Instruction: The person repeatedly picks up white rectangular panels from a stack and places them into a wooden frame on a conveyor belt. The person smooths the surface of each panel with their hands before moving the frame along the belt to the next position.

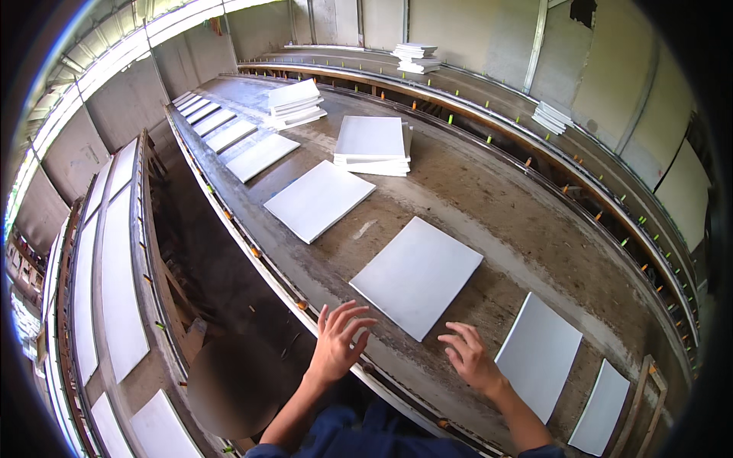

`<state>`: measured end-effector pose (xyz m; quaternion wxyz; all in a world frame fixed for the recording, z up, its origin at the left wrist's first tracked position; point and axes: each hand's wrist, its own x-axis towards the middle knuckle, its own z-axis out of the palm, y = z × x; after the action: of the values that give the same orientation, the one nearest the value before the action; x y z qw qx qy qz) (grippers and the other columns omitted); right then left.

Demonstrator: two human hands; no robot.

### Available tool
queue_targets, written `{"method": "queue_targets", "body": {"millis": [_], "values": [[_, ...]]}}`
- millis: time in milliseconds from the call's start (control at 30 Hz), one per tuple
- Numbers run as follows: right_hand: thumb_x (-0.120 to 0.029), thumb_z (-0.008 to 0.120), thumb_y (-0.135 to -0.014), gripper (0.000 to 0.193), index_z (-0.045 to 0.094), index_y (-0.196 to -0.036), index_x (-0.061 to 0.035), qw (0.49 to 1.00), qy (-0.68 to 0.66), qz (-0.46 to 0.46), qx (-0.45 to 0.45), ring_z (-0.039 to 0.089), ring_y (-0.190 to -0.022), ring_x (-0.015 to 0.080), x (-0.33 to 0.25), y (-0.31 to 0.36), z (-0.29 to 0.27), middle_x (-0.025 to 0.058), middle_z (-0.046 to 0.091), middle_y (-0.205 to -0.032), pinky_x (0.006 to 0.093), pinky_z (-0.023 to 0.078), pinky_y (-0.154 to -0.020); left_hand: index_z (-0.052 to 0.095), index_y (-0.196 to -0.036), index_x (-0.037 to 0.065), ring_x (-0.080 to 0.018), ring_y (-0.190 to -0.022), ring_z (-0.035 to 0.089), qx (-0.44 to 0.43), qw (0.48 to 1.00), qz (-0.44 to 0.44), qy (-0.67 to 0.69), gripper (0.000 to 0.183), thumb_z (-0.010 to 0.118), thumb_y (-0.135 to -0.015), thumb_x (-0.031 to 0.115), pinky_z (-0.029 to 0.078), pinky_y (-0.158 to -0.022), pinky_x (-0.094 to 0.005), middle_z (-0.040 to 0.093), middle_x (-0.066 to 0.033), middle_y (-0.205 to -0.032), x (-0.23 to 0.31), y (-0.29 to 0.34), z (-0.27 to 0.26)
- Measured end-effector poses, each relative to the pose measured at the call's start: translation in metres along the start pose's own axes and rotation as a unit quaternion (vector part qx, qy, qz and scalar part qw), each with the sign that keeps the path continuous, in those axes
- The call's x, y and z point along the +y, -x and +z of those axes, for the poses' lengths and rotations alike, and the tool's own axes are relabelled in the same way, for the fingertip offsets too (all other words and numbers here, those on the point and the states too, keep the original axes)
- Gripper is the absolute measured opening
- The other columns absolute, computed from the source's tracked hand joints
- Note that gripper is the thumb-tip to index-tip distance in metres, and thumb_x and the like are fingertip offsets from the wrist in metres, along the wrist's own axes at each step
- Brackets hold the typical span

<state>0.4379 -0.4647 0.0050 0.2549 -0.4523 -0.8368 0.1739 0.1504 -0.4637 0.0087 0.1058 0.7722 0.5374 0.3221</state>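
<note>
A white rectangular panel (417, 276) lies flat on the long table, just beyond my hands. My left hand (336, 342) is raised over the table's near edge, its fingers spread and loosely curved, with nothing in them. Near the panel's close corner, my right hand (470, 357) hovers with bent fingers apart, also holding nothing. To the right of it lies another white panel (539, 353), partly behind my forearm. A third panel (321, 200) rests farther up the table, beside a small stack of panels (371, 145).
A taller stack (296, 104) and a row of panels (231, 136) occupy the table's far end. Small coloured pegs line the table rails (303, 304). A wooden frame (640, 404) leans at right. More panels (126, 290) cover the left table. Stacks (416, 57) sit on the back table.
</note>
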Motion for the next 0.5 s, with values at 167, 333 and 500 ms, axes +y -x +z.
{"method": "queue_targets", "body": {"millis": [167, 333, 500], "values": [[-0.006, 0.061, -0.081, 0.027, 0.058, -0.107, -0.0051, 0.999, 0.018, -0.031, 0.012, 0.046, -0.115, 0.0342, -0.008, -0.077, 0.012, 0.0157, 0.049, -0.121, 0.0424, 0.041, -0.098, 0.062, -0.105, 0.012, -0.0234, -0.114, 0.052, 0.053, 0.997, 0.041, 0.046, 0.026, 0.061, -0.08, 0.006, 0.032, -0.101, -0.0467, 0.06, -0.0049, -0.113, -0.06, -0.052, -0.039], [-0.007, 0.061, -0.081, 0.026, 0.058, -0.107, -0.0051, 0.997, 0.058, -0.016, 0.044, 0.046, -0.114, 0.0338, -0.012, -0.174, 0.028, 0.0155, 0.049, -0.122, 0.0419, 0.04, -0.098, 0.064, -0.102, 0.009, -0.0239, -0.108, 0.054, 0.062, 0.992, 0.066, 0.092, 0.025, 0.058, -0.079, 0.001, 0.036, -0.096, -0.0399, 0.061, -0.0061, -0.109, -0.141, -0.127, -0.076], [-0.008, 0.058, -0.085, 0.024, 0.058, -0.108, -0.0058, 0.993, 0.036, 0.02, 0.112, 0.048, -0.113, 0.0325, 0.002, -0.288, 0.049, 0.0142, 0.05, -0.121, 0.0416, 0.042, -0.096, 0.062, -0.105, 0.004, -0.0295, -0.104, 0.056, 0.022, 0.979, 0.042, 0.2, 0.022, 0.055, -0.084, 0.001, 0.042, -0.091, -0.0393, 0.063, -0.0112, -0.106, -0.237, -0.215, -0.086]]}}
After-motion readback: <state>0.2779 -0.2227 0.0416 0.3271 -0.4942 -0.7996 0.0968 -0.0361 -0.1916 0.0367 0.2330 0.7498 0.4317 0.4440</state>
